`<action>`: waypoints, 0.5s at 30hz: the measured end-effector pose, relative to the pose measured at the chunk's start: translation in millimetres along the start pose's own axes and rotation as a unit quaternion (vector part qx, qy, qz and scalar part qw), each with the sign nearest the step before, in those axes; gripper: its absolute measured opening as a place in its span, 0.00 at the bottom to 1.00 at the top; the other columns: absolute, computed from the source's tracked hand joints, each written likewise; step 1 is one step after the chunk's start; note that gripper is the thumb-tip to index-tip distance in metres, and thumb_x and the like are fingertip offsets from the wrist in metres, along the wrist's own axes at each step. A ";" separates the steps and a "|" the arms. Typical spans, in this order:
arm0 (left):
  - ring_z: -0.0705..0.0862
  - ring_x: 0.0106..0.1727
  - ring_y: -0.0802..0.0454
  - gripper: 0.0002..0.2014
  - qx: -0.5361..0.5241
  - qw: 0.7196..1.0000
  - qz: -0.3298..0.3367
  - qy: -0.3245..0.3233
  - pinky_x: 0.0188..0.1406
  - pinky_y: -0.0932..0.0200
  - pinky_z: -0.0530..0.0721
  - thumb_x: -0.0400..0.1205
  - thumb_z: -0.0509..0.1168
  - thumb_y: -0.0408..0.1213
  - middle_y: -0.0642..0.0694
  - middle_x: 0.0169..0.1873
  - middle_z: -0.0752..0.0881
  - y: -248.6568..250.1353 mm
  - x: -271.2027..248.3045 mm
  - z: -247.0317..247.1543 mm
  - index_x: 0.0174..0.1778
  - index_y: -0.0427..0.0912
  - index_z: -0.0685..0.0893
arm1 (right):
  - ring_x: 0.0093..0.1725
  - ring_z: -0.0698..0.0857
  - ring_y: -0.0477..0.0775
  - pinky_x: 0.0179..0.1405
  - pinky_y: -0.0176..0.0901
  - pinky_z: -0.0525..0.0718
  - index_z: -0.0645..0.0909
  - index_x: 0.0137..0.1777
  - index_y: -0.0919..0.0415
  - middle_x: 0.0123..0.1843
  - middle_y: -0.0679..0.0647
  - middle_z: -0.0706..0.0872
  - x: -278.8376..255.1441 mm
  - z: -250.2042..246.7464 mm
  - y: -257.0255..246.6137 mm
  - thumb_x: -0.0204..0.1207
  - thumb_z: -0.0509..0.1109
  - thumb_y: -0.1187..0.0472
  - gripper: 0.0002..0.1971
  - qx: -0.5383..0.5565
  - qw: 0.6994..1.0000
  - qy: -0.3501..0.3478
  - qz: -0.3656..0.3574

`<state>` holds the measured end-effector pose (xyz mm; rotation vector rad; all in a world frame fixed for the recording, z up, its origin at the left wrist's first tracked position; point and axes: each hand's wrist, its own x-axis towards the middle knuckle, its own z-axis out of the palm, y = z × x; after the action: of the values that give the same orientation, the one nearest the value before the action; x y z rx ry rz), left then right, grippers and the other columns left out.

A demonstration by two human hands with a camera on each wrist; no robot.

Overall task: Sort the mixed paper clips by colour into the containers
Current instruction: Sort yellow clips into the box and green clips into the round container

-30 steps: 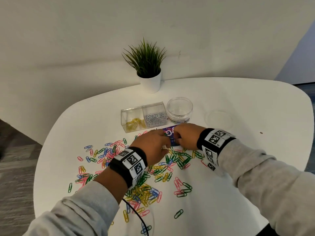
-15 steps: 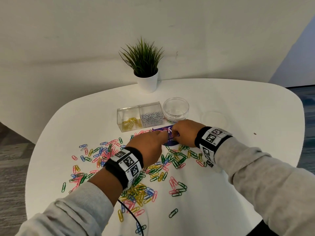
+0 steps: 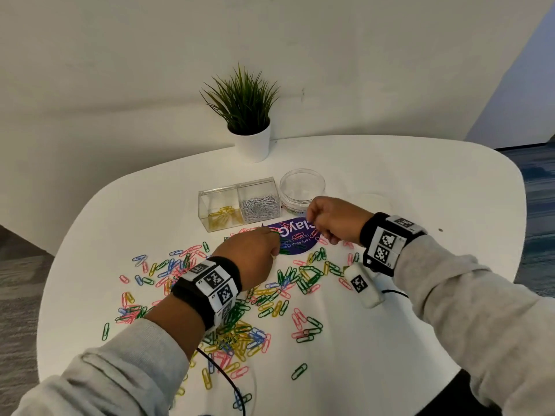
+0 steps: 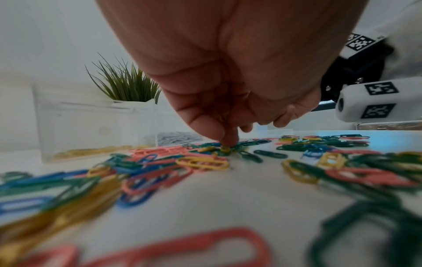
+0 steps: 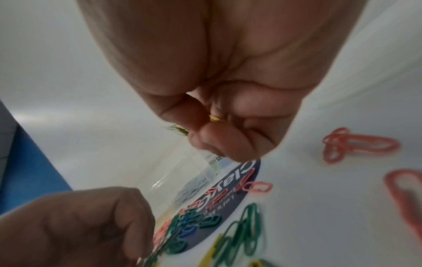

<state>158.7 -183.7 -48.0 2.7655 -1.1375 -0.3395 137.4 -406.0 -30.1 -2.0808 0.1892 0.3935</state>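
Paper clips (image 3: 271,298) in pink, blue, green and yellow lie scattered over the near and middle part of the white tabletop (image 3: 420,181); some rest on a round purple lid (image 3: 295,240). Beyond the lid stands a clear two-part box (image 3: 240,208): yellow clips in its left part, silver clips in its right. Just right of the box is a round clear tub (image 3: 302,187). A potted plant (image 3: 244,115) stands at the far edge.

Left hand (image 3: 249,256): lowered among the clips at the near left edge of the lid, thumb and forefinger closed in a pinching grip on a yellow clip (image 4: 224,150) that lies on the tabletop.

Right hand (image 3: 333,219): raised over the right edge of the lid, near the tub, fingers curled, its grip pinching a thin clip, yellow-green in the wrist view (image 5: 180,131). A second bit of yellow shows between the fingers; what it is cannot be told.
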 end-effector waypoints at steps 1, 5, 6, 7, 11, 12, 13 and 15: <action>0.81 0.50 0.47 0.09 -0.011 1.000 0.004 -0.004 0.43 0.58 0.74 0.82 0.58 0.32 0.50 0.51 0.81 1.9 -0.5 -1.7 0.51 0.48 0.81 | 0.30 0.75 0.47 0.29 0.37 0.73 0.79 0.50 0.58 0.36 0.51 0.80 -2.2 1.8 -1.8 0.77 0.61 0.70 0.09 -0.069 0.997 -0.025 -0.013; 0.77 0.48 0.51 0.08 -0.034 0.999 0.033 -0.007 0.44 0.57 0.72 0.84 0.57 0.38 0.50 0.48 0.80 12.4 -1.7 -8.1 0.49 0.46 0.82 | 0.50 0.79 0.45 0.49 0.38 0.77 0.83 0.53 0.48 0.49 0.42 0.79 -5.6 16.6 0.4 0.78 0.69 0.58 0.07 -0.357 0.924 -0.107 -0.090; 0.78 0.48 0.51 0.08 -0.038 0.999 0.034 -0.006 0.44 0.57 0.74 0.83 0.59 0.39 0.50 0.47 0.80 14.8 -1.7 -8.5 0.49 0.47 0.83 | 0.53 0.79 0.46 0.52 0.40 0.78 0.83 0.53 0.47 0.51 0.43 0.80 -5.4 19.0 2.4 0.79 0.69 0.57 0.06 -0.371 0.917 -0.109 -0.093; 0.79 0.48 0.51 0.07 -0.038 0.999 0.039 -0.004 0.45 0.57 0.76 0.82 0.61 0.41 0.52 0.46 0.79 17.0 -1.8 -7.2 0.49 0.48 0.84 | 0.54 0.80 0.48 0.53 0.42 0.80 0.83 0.53 0.47 0.52 0.44 0.80 -5.1 20.1 3.9 0.80 0.68 0.57 0.06 -0.377 0.916 -0.105 -0.092; 0.80 0.49 0.55 0.10 -0.017 0.998 0.065 -0.013 0.45 0.59 0.79 0.82 0.65 0.51 0.58 0.47 0.76 26.7 -2.8 0.7 0.56 0.57 0.85 | 0.52 0.82 0.51 0.50 0.42 0.80 0.82 0.52 0.51 0.52 0.48 0.84 -1.7 17.2 12.8 0.80 0.67 0.57 0.05 -0.374 0.921 -0.074 -0.086; 0.81 0.49 0.55 0.10 -0.020 0.997 0.073 -0.015 0.46 0.58 0.80 0.83 0.65 0.52 0.58 0.47 0.76 29.1 -2.7 1.6 0.58 0.59 0.85 | 0.52 0.82 0.51 0.50 0.42 0.80 0.82 0.52 0.52 0.52 0.48 0.85 -2.1 14.9 15.6 0.80 0.67 0.57 0.05 -0.368 0.923 -0.066 -0.085; 0.81 0.49 0.55 0.11 -0.022 0.996 0.082 -0.013 0.46 0.58 0.81 0.83 0.65 0.52 0.58 0.47 0.77 31.1 -2.4 2.3 0.59 0.60 0.85 | 0.52 0.82 0.52 0.50 0.42 0.80 0.83 0.54 0.52 0.52 0.48 0.85 -2.7 11.9 18.5 0.80 0.67 0.56 0.06 -0.361 0.927 -0.058 -0.083; 0.81 0.48 0.53 0.11 -0.015 0.995 0.096 -0.013 0.44 0.59 0.80 0.84 0.65 0.51 0.56 0.46 0.75 35.3 -1.8 2.3 0.61 0.61 0.86 | 0.54 0.82 0.49 0.51 0.40 0.77 0.83 0.56 0.52 0.55 0.47 0.84 -5.6 6.8 21.9 0.79 0.69 0.55 0.08 -0.343 0.934 -0.043 -0.090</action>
<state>132.9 -207.5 -42.7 2.6060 -1.3801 -0.3677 124.5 -411.6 -49.0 -2.7317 -0.2286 0.4823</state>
